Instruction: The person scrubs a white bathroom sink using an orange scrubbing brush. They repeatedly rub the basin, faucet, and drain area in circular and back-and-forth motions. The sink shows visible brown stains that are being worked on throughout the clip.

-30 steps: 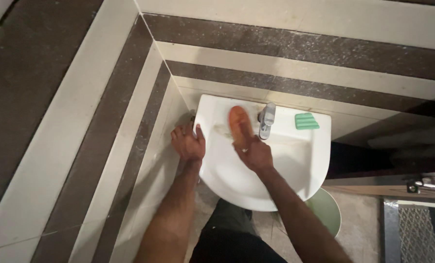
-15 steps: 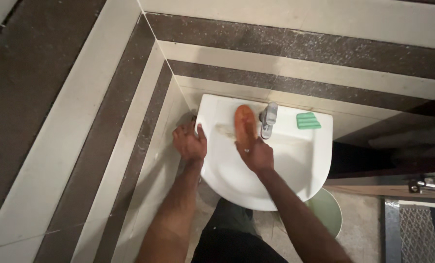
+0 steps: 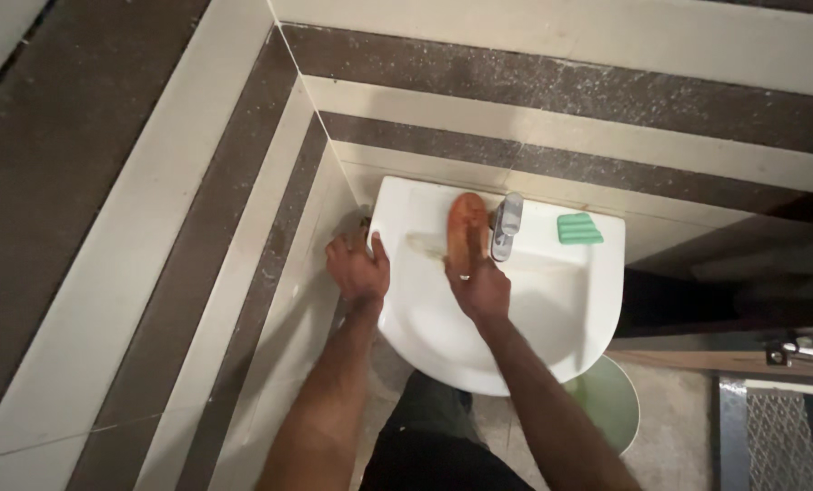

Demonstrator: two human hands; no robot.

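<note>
Sink (image 3: pixel 443 341): plain white, faint brownish smear on the far deck left of the tap. Scrubber (image 3: pixel 466 235) on that deck: orange-brown, slightly mottled. Tap (image 3: pixel 506 225): silver chrome. Soap block (image 3: pixel 577 228) on the far right corner: mint green with ridged stripes. Wall tiles (image 3: pixel 561 82): cream and dark brown bands alternating, the brown ones speckled with pale flecks; same banding runs down the left wall. Bucket (image 3: pixel 607 395) near right, under the sink: pale green. Mat (image 3: pixel 775 436) at the near right edge: grey-and-white diamond weave, dark border; probably, view is dim there. Trousers (image 3: pixel 429 436) at the near edge: dark, blackish-green.
</note>
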